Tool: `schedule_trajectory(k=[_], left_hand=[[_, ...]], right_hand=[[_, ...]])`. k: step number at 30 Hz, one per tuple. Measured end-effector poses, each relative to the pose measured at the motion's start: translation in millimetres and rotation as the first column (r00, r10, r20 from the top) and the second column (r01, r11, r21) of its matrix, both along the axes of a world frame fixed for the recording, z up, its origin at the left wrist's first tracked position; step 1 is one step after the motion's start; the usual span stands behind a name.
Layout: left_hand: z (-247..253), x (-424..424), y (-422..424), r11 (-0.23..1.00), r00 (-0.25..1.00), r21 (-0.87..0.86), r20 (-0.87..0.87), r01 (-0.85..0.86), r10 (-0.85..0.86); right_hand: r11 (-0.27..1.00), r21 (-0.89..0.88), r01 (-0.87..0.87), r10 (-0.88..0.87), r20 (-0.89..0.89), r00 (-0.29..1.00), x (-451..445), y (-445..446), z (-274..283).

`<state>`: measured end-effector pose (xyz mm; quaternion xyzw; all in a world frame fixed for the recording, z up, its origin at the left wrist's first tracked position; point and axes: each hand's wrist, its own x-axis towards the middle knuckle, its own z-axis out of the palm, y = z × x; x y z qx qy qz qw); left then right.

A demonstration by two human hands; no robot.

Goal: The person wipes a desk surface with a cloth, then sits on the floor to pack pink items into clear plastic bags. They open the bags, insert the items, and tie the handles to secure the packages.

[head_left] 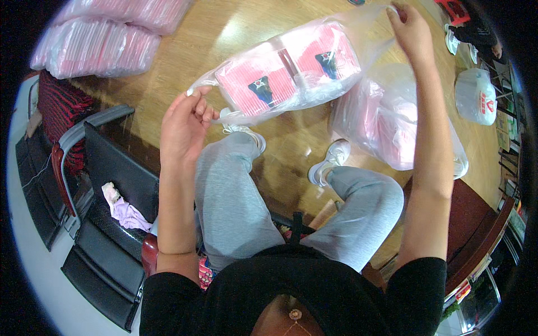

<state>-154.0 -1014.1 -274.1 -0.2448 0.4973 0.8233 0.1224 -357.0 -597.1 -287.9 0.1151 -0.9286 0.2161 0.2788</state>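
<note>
A large clear plastic bag (323, 98) is stretched between my two hands, in front of my knees. Inside it lie two stacks of thin pink packets, a left stack (239, 86) and a right stack (307, 63), each showing a dark blue printed patch. My left hand (187, 109) pinches the bag's left end between thumb and fingers. Far to the upper right, my right hand (410, 29) grips the bag's other end and pulls the film taut. Whether the bag's underside rests on the floor cannot be told.
Filled plastic bags of pink packets (101, 48) are piled at the upper left. Another filled bag (378, 122) sits by my right foot. Black armchairs (122, 155) stand left, one with a lilac cloth (128, 214). A white bag (475, 96) and another person's shoes (452, 40) are right.
</note>
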Motion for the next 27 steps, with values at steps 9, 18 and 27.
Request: schedule_trajectory(k=[9, 18, 27], left_hand=[[-93, -7, -60, 0.977, 0.952, -0.174, 0.259, -0.12, 0.163], [-271, -49, -47, 0.952, 0.886, 0.307, 0.444, -0.011, -0.133], [-291, -76, -22, 0.937, 0.976, 0.349, 0.21, -0.025, -0.052]], right_hand=[[0.96, 0.068, -0.272, 0.217, 0.434, 0.874, 97, -81, -94], [0.971, 0.108, 0.212, -0.204, 0.836, 0.51, -19, -40, -221], [0.913, -0.048, 0.406, -0.141, 0.895, 0.423, -19, -9, -258]])
